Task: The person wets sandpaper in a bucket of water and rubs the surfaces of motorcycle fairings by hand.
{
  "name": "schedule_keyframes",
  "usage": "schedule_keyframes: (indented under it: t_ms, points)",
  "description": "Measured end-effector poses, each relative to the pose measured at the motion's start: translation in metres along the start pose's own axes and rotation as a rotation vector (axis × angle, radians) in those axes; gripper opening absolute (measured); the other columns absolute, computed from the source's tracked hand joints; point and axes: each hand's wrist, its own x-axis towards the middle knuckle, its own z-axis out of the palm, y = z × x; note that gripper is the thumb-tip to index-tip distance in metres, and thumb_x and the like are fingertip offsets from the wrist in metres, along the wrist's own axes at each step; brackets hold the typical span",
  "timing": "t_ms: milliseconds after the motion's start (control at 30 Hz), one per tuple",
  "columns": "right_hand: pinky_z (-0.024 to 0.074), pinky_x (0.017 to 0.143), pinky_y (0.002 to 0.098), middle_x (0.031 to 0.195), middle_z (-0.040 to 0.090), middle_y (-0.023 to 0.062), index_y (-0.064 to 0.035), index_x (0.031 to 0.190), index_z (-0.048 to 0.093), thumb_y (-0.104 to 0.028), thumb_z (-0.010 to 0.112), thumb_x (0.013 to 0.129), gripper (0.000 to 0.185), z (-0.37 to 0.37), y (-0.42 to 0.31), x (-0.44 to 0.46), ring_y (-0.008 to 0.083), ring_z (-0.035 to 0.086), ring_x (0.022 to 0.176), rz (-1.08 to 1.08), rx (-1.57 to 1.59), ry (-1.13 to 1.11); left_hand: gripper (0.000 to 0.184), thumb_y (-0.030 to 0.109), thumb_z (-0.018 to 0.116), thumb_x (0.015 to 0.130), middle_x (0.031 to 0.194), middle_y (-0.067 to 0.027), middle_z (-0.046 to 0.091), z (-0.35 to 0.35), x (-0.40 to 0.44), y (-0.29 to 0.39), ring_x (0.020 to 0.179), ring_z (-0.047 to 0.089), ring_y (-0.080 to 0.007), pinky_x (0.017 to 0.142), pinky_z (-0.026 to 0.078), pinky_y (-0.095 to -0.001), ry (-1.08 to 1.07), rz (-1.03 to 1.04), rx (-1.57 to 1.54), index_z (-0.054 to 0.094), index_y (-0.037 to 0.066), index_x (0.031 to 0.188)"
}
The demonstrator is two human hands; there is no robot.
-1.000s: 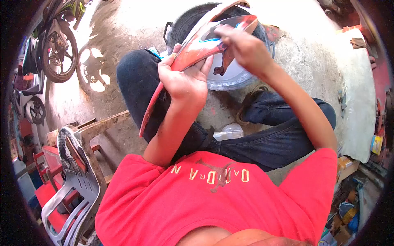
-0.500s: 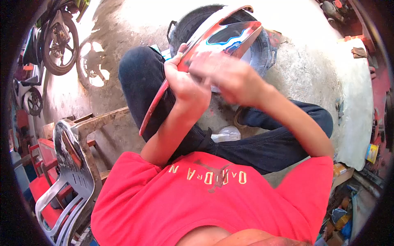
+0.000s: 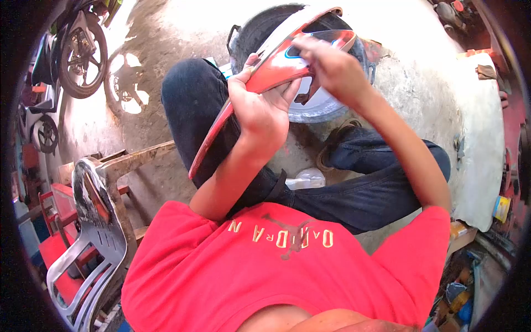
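Note:
A long curved motorcycle body panel (image 3: 276,71), red and white with blue-edged dark graphics, slants up over a round dark tub (image 3: 318,115). Its narrow red tail runs down past my left knee. My left hand (image 3: 259,108) grips the panel near its middle, thumb on the near edge and fingers underneath. Pressed to the panel's painted face, my right hand (image 3: 336,69) has its fingers bent and slightly blurred. Whatever lies under those fingertips, if anything, is hidden.
A worn grey plastic chair (image 3: 102,238) stands at the left by a wooden frame (image 3: 138,157). Motorcycle wheels (image 3: 83,61) are at upper left. A clear plastic item (image 3: 308,179) lies between my legs. A long pale panel (image 3: 478,144) runs along the right.
My right hand has slid up and right along the panel, away from my left hand. The left hand's fingers now show beneath the panel, which has barely moved.

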Motion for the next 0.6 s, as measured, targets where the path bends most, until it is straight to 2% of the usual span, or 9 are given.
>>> schedule_keyframes:
  t_ms: [33, 133, 167, 267, 367, 400, 467, 533, 600]
  points:
    - [0.0535, 0.101, 0.0423, 0.122, 0.068, 0.0179, -0.0014, 0.134, 0.059, -0.002, 0.052, 0.098, 0.037, -0.005, 0.005, 0.003, 0.0341, 0.071, 0.100, 0.152, 0.044, -0.029, 0.039, 0.035, 0.036, 0.098, 0.129, -0.0157, 0.060, 0.000, -0.001, -0.001, 0.113, 0.064, -0.0328, 0.096, 0.054, -0.0473, -0.004, 0.000, -0.005, 0.043, 0.016, 0.131]
    - [0.0507, 0.105, 0.0446, 0.129, 0.065, 0.0183, -0.0029, 0.134, 0.060, -0.006, 0.054, 0.097, 0.038, 0.006, -0.024, -0.002, 0.0342, 0.066, 0.117, -0.194, -0.129, 0.024, 0.041, 0.034, 0.036, 0.097, 0.130, -0.0152, 0.060, -0.003, 0.003, -0.004, 0.114, 0.064, -0.0317, 0.095, 0.054, -0.0470, -0.016, 0.015, -0.027, 0.043, 0.016, 0.133]
    - [0.0486, 0.107, 0.0452, 0.133, 0.064, 0.0181, -0.0042, 0.134, 0.060, -0.007, 0.056, 0.094, 0.041, 0.005, -0.048, -0.003, 0.0331, 0.061, 0.125, -0.210, 0.048, -0.019, 0.039, 0.033, 0.037, 0.097, 0.132, -0.0176, 0.059, -0.006, 0.004, -0.005, 0.118, 0.061, -0.0346, 0.098, 0.051, -0.0497, -0.018, 0.029, -0.027, 0.044, 0.014, 0.131]
    - [0.0515, 0.102, 0.0428, 0.127, 0.067, 0.0160, -0.0046, 0.133, 0.062, -0.008, 0.060, 0.089, 0.044, -0.002, -0.034, 0.001, 0.0324, 0.065, 0.119, -0.270, 0.007, -0.019, 0.036, 0.030, 0.038, 0.098, 0.134, -0.0219, 0.057, -0.009, 0.004, -0.002, 0.123, 0.057, -0.0397, 0.103, 0.047, -0.0548, -0.012, 0.044, -0.015, 0.047, 0.010, 0.126]
    - [0.0537, 0.098, 0.0419, 0.125, 0.068, 0.0179, -0.0028, 0.131, 0.062, -0.010, 0.056, 0.097, 0.035, -0.007, -0.003, 0.007, 0.0329, 0.069, 0.110, 0.183, -0.044, -0.042, 0.036, 0.030, 0.037, 0.098, 0.131, -0.0202, 0.059, 0.007, -0.003, 0.000, 0.121, 0.059, -0.0374, 0.101, 0.048, -0.0539, 0.052, 0.024, 0.023, 0.048, 0.009, 0.125]
    - [0.0526, 0.100, 0.0428, 0.127, 0.067, 0.0180, -0.0026, 0.131, 0.062, -0.010, 0.055, 0.098, 0.034, -0.006, 0.000, 0.008, 0.0332, 0.068, 0.112, 0.218, -0.126, -0.032, 0.036, 0.030, 0.037, 0.098, 0.132, -0.0204, 0.059, 0.006, -0.003, -0.001, 0.121, 0.059, -0.0377, 0.102, 0.048, -0.0541, 0.032, 0.031, 0.001, 0.048, 0.009, 0.125]
    - [0.0492, 0.105, 0.0442, 0.130, 0.065, 0.0184, -0.0021, 0.131, 0.061, -0.011, 0.056, 0.097, 0.036, 0.010, -0.026, -0.001, 0.0331, 0.064, 0.119, -0.120, -0.127, 0.032, 0.035, 0.030, 0.038, 0.098, 0.133, -0.0206, 0.058, 0.001, 0.001, -0.005, 0.121, 0.059, -0.0381, 0.102, 0.047, -0.0546, -0.004, 0.051, -0.052, 0.048, 0.010, 0.125]
    - [0.0463, 0.109, 0.0452, 0.134, 0.063, 0.0187, -0.0036, 0.132, 0.061, -0.006, 0.059, 0.090, 0.042, 0.006, -0.066, 0.001, 0.0327, 0.061, 0.125, -0.220, 0.004, 0.016, 0.034, 0.031, 0.038, 0.098, 0.134, -0.0210, 0.057, -0.009, 0.005, -0.007, 0.122, 0.058, -0.0391, 0.103, 0.047, -0.0548, 0.011, 0.080, -0.028, 0.048, 0.011, 0.124]
    - [0.0500, 0.104, 0.0438, 0.130, 0.065, 0.0176, -0.0053, 0.134, 0.060, -0.005, 0.058, 0.090, 0.044, 0.000, -0.032, 0.004, 0.0333, 0.063, 0.121, -0.226, -0.035, -0.018, 0.034, 0.031, 0.037, 0.098, 0.134, -0.0211, 0.057, -0.010, 0.005, -0.005, 0.122, 0.058, -0.0396, 0.104, 0.046, -0.0548, 0.018, 0.073, -0.020, 0.049, 0.012, 0.124]
